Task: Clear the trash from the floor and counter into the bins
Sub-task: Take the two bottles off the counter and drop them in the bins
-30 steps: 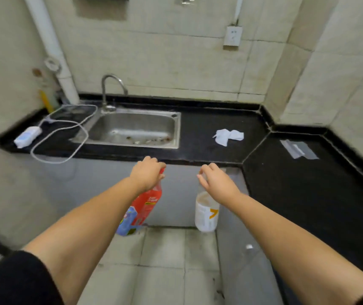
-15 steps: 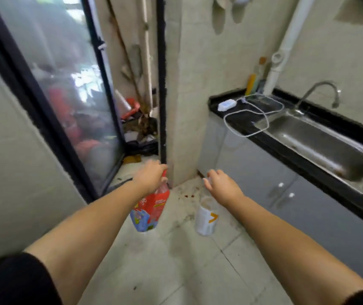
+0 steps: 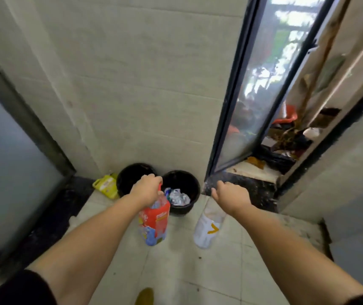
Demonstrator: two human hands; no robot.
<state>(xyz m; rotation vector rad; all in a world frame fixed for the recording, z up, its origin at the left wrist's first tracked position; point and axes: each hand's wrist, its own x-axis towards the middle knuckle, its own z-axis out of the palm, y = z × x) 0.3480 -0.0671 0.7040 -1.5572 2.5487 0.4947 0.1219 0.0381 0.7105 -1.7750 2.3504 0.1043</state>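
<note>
My left hand (image 3: 146,190) grips the neck of a plastic bottle with a red and blue label (image 3: 154,223), which hangs down above the floor. My right hand (image 3: 231,195) holds the top of a clear bottle with a white label and orange mark (image 3: 207,227), also hanging. Two black round bins stand on the floor against the wall just beyond my hands. The left bin (image 3: 130,176) looks dark inside. The right bin (image 3: 189,183) holds crumpled foil and plastic trash. My left hand is over the gap between the two bins.
A yellow packet (image 3: 106,186) lies on the floor left of the bins. A glass sliding door (image 3: 255,95) stands to the right, with clutter (image 3: 286,137) behind its threshold. A frosted door (image 3: 6,150) is on the left. A yellowish object (image 3: 144,296) lies on the tiles near my feet.
My view has swung left from the sink counter past the glass door to the wall with the two bins. Both hands still carry their bottles, now close to the bins.
</note>
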